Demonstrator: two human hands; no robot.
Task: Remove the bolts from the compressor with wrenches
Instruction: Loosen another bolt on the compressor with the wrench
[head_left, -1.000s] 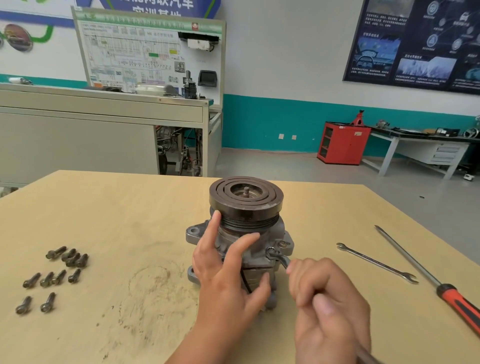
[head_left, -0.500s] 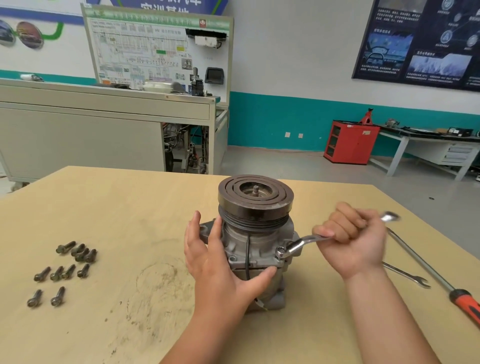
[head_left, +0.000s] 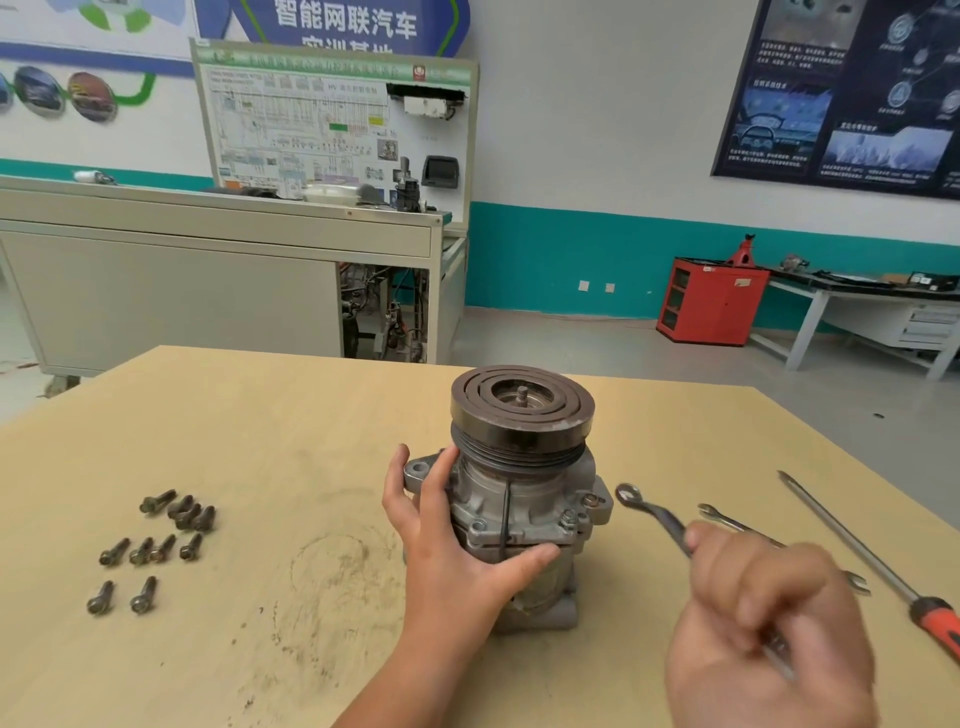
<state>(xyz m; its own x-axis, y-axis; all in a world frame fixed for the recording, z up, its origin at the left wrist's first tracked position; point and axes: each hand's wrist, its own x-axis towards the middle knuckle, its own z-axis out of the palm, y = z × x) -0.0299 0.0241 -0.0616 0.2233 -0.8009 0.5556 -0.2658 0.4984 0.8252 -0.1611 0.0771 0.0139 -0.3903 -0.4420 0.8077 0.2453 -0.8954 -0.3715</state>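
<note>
– So, which bit of the job are you on?

– Look at the left of the table (head_left: 260, 415) first. Lots of loose bolts (head_left: 156, 551) lie there in little rows, so I think most of the job is done.

– And your hands?

– My left hand (head_left: 447, 545) holds the compressor (head_left: 519, 493). It stands up tall in the middle of the table, with the round wheel on top. My fingers are curled round its left side and my thumb lies across the front. That is to stop it from turning. A thin black wire (head_left: 506, 514) runs down its front.

– Are any bolts left in it?

– Yes. I can see a bolt (head_left: 569, 519) on the rim at the front right, and one more just beside it. My wrench (head_left: 652, 514) has its ring end near them, but not on one. It is up in the air, apart from the metal.

– Who holds the wrench?

– My right hand (head_left: 763, 623). It looks blurry, but the fingers are curled tight round the handle.

– What comes next?

– I think I must put the ring right over a bolt head, flat and all the way down, and then pull. If it sits crooked, it could slip off.

– Is anything in the way?

– Not much, I think. A spare wrench (head_left: 717, 514) lies on the table, partly hidden behind my right hand. A long screwdriver (head_left: 852, 540) with an orange handle lies farther right. I could bump them if I swing wide.
</note>
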